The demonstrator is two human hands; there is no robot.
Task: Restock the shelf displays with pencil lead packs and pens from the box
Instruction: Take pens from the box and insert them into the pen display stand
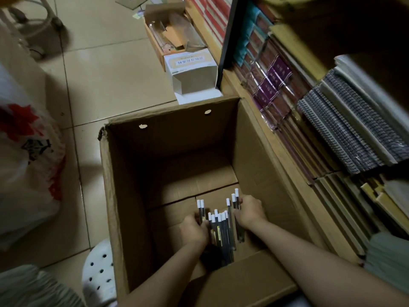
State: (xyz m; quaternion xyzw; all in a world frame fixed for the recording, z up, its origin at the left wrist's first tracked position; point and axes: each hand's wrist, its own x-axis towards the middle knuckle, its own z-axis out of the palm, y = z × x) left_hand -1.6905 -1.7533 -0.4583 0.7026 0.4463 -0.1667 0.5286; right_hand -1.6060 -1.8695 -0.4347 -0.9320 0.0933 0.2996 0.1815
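Observation:
A tall open cardboard box (pixel 124 196) stands on the floor tiles. Deep inside it, at the bottom, lies a bunch of dark pens with white caps (pixel 221 229). My left hand (pixel 194 229) grips the bunch from the left side. My right hand (pixel 250 212) closes on several pens at the right side of the bunch. Both forearms reach down into the box from the lower right. The wooden shelf (pixel 285 165) runs along the right of the box, packed with wrapped notebooks and spiral pads (pixel 345 127).
A small white carton (pixel 190 69) lies open on the floor behind the box, with a wooden tray of odds and ends (pixel 174 34) beyond it. A plastic bag (pixel 26 165) sits at left. A white perforated stool (pixel 97 271) stands at the box's near left corner.

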